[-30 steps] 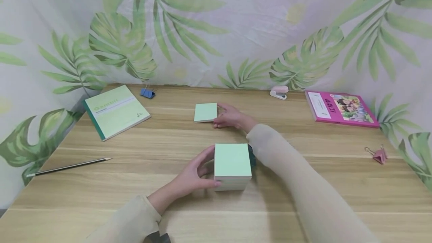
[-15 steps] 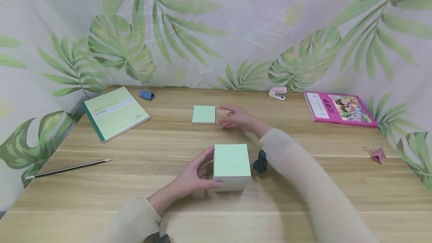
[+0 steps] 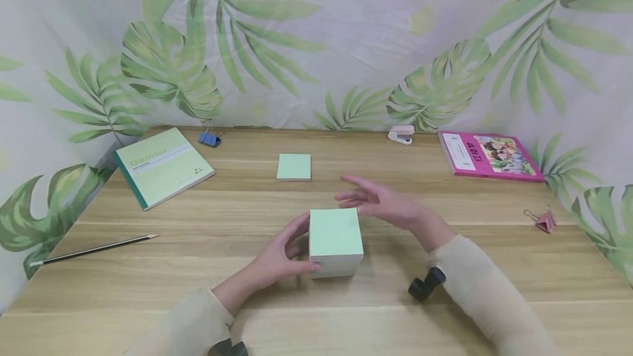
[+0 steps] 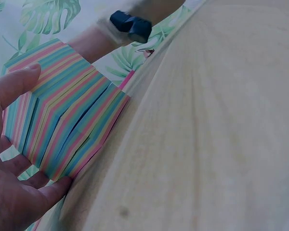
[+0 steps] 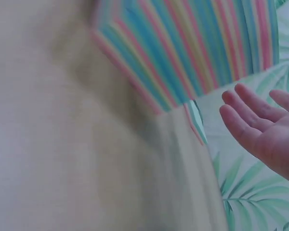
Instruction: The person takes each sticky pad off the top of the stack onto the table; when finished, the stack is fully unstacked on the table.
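Observation:
A tall stack of sticky notes [image 3: 336, 235] with a pale green top stands on the table in front. My left hand [image 3: 277, 257] grips its left side, thumb at the near face and fingers behind. In the left wrist view the stack's edges [image 4: 62, 115] show pink, yellow, green and blue stripes. By the stack's far right corner, my right hand [image 3: 390, 205] hovers with loosely extended fingers and holds nothing. The right wrist view shows its fingers [image 5: 245, 115] close to the striped stack. Farther back lies a thin green sticky note pad [image 3: 294, 167].
At the left are a green notebook [image 3: 165, 166], a blue binder clip [image 3: 210, 139] and a pencil [image 3: 99, 249]. A pink-and-white stapler [image 3: 401, 134] and a pink book [image 3: 492, 156] sit at the back right. A pink binder clip [image 3: 545, 221] is near the right edge.
My right hand has let go of the thin pad at the back and moved toward me and right, to the stack's corner. The left hand keeps its grip.

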A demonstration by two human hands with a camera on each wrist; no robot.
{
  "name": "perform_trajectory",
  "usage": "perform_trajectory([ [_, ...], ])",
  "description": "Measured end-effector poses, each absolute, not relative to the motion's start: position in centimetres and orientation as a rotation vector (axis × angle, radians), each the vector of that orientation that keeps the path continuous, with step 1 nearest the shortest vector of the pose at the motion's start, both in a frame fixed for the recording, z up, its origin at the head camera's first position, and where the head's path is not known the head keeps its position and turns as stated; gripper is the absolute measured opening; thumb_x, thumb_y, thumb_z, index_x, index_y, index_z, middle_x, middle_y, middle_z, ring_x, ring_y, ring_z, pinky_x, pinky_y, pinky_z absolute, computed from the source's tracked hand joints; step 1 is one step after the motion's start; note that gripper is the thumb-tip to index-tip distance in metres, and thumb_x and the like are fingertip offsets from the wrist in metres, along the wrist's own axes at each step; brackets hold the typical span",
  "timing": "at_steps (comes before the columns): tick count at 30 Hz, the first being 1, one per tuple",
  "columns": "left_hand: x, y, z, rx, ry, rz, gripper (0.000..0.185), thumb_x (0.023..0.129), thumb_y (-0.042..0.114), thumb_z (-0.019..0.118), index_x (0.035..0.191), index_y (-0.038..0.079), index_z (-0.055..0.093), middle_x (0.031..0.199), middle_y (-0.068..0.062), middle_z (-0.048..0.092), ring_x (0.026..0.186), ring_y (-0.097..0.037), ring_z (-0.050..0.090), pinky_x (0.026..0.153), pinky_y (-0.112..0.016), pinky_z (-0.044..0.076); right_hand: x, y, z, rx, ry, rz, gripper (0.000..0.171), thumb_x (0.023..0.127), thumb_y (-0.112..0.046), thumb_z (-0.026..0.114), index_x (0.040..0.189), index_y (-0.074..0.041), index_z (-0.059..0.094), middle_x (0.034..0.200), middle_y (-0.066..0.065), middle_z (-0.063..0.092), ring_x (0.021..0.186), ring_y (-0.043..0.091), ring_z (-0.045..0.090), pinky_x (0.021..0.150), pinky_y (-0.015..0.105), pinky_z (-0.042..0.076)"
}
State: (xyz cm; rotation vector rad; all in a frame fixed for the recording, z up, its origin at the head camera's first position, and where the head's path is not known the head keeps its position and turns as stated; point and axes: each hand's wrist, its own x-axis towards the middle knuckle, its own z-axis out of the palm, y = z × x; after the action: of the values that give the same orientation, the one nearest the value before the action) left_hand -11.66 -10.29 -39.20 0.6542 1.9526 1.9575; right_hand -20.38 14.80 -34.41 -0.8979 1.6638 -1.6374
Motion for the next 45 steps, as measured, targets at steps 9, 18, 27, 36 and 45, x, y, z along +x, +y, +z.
perform_trajectory([
  [9, -11.8, -10.4, -39.2, 0.662, 1.944, 1.977, 0.088, 0.067, 0.002, 0.072, 0.136, 0.01, 0.019, 0.133, -0.014, 0.027, 0.117, -0.028, 0.034, 0.092, -0.034, 0.033, -17.0, 14.9, -35.4, -0.975, 1.77, -1.53, 0.094, 0.071, -0.028, 0.071, 0.138, -0.006, 0.009, 0.128, 0.017, 0.033, 0.114, 0.027, 0.036, 0.093, 0.041, 0.032],
  [18, -11.9, -10.3, -39.2, 0.664, 1.933, 1.99, 0.088, 0.066, 0.002, 0.073, 0.136, 0.011, 0.02, 0.133, -0.013, 0.028, 0.118, -0.027, 0.033, 0.093, -0.034, 0.033, -15.1, 14.7, -35.5, -0.99, 2.019, -1.564, 0.089, 0.067, -0.006, 0.073, 0.134, -0.004, 0.015, 0.126, 0.015, 0.036, 0.116, 0.024, 0.034, 0.095, 0.04, 0.029],
  [27, -11.8, -10.3, -39.0, 0.677, 1.936, 1.985, 0.084, 0.067, 0.004, 0.073, 0.135, 0.014, 0.024, 0.133, -0.01, 0.029, 0.12, -0.024, 0.031, 0.094, -0.032, 0.031, -15.5, 16.3, -35.2, -0.861, 1.933, -1.687, 0.082, 0.068, 0.001, 0.07, 0.132, -0.001, 0.018, 0.127, 0.02, 0.036, 0.116, 0.026, 0.036, 0.094, 0.035, 0.032],
  [36, -11.8, -10.5, -39.2, 0.663, 1.9, 1.995, 0.085, 0.067, 0.002, 0.072, 0.136, 0.012, 0.023, 0.133, -0.013, 0.029, 0.117, -0.028, 0.034, 0.093, -0.033, 0.032, -19.5, 18.3, -34.4, -0.614, 1.543, -1.944, 0.085, 0.071, 0.021, 0.049, 0.137, -0.009, 0.005, 0.119, 0.019, 0.042, 0.099, 0.025, 0.051, 0.082, 0.034, 0.044],
  [45, -11.7, -10.4, -39.1, 0.68, 1.886, 2.002, 0.086, 0.067, 0.002, 0.072, 0.136, 0.01, 0.022, 0.133, -0.015, 0.028, 0.118, -0.03, 0.032, 0.094, -0.035, 0.031, -26.3, 17.5, -35.0, -0.35, 1.553, -2.031, 0.083, 0.077, 0.022, 0.035, 0.139, -0.022, 0.001, 0.132, 0.025, 0.019, 0.094, 0.021, 0.051, 0.096, 0.04, 0.028],
])
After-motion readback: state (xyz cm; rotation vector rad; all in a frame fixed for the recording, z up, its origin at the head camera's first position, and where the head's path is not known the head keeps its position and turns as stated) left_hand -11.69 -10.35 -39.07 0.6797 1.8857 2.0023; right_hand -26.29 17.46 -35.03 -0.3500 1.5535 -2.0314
